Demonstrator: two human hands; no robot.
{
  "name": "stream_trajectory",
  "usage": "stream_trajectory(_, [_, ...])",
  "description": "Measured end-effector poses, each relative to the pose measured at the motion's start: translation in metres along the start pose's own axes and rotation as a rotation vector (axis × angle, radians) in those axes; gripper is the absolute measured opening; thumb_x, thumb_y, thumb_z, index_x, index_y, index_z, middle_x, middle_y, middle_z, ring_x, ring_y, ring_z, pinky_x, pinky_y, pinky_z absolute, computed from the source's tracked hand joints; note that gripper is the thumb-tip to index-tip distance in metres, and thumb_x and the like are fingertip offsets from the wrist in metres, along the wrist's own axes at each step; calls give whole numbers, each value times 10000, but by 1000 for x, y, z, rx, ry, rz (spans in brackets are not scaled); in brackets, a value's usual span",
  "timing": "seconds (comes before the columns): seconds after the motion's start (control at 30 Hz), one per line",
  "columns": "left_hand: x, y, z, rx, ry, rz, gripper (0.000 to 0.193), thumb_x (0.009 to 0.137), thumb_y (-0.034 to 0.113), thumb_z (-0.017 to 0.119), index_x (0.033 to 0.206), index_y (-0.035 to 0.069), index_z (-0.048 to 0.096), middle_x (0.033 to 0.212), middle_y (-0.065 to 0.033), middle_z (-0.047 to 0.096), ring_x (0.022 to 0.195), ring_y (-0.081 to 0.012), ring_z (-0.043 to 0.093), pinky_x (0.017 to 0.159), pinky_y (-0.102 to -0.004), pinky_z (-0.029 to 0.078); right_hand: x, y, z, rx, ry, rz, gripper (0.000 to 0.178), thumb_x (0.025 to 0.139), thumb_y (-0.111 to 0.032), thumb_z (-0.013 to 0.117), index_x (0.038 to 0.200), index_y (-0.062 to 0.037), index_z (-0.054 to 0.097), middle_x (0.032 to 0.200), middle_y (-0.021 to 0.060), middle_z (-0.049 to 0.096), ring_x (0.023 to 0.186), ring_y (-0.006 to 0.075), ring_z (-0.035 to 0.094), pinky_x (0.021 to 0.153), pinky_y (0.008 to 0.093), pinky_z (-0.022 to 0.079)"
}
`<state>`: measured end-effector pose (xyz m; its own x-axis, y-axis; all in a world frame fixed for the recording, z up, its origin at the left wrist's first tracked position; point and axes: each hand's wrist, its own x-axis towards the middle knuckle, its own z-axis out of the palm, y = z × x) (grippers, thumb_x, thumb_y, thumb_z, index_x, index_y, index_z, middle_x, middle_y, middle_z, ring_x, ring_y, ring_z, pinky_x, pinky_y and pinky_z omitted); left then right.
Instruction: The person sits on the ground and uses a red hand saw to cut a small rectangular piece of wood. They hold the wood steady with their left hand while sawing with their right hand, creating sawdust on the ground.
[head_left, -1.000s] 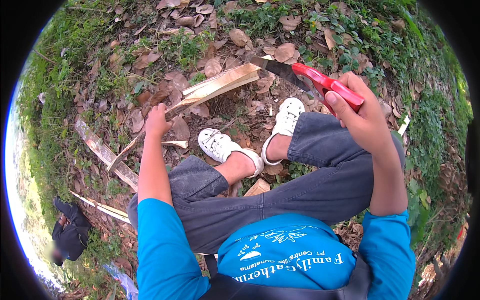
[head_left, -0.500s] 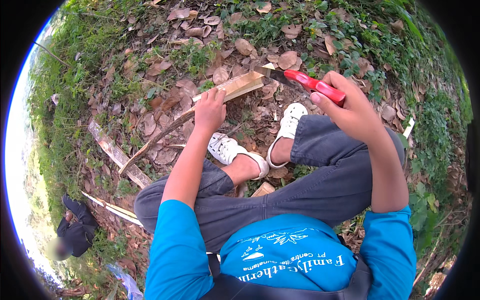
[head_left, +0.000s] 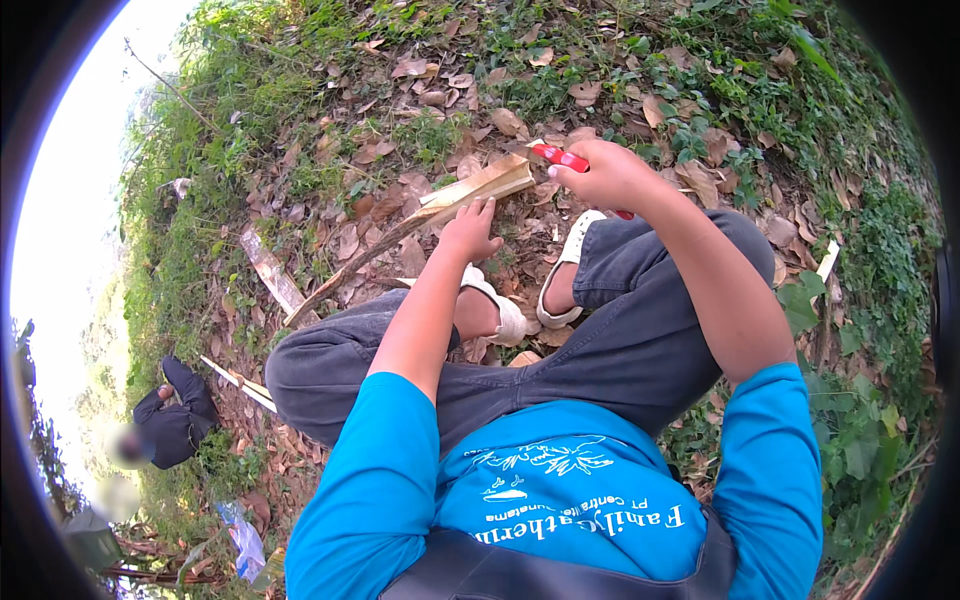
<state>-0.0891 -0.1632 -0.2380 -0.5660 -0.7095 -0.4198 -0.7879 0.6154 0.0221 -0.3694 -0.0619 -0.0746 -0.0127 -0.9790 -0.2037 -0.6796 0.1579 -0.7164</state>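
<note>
A split length of pale wood point(head_left: 490, 182) lies slantwise over the leaf litter in front of my feet. From its near-left end a long, bark-edged strip point(head_left: 365, 258) runs down toward my left knee. My left hand point(head_left: 470, 232) is at the wood's near edge, fingers spread and thumb apart, not wrapped round it. My right hand point(head_left: 615, 178) is closed on a red-handled bladed tool point(head_left: 560, 157) at the wood's far-right end. Most of the blade is hidden or too small to make out, so its exact kind is unclear.
A flat board point(head_left: 272, 268) lies on the left, with pale split sticks point(head_left: 238, 383) beyond my left knee. Another person in dark clothes point(head_left: 178, 418) is at the far left. A plastic bag point(head_left: 243, 540) lies lower left. White shoes point(head_left: 572, 262) are below the wood.
My right hand has moved left and down with the tool, toward the wood's end. My left hand has slid off the wood's top to its near edge. The view has shifted.
</note>
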Motion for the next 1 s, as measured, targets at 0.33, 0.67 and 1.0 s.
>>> stream_trajectory(0.33, [-22,43,-8,-167,-171,115,653,905,417,684,1471,120,554,1409,-232,596,1291,-383,585,1103,-446,462,-19,2,14,30,1,-18,394,957,-395,665,1004,-6,697,867,147,686,701,244,712,678,393,559])
stream_trajectory(0.67, [-25,44,9,-67,-92,-28,774,850,413,753,1520,142,477,1564,-172,438,1439,-376,427,1142,-489,446,-25,3,13,-79,66,-67,389,922,-407,653,936,-23,715,922,211,734,907,384,709,829,472,535])
stream_trajectory(1.0, [61,5,27,-78,249,-306,1097,857,465,760,1639,56,107,1692,-212,127,1555,-451,160,1234,-607,231,-38,14,37,-68,109,-131,319,938,-340,688,885,-48,572,752,183,634,750,425,633,682,512,472])
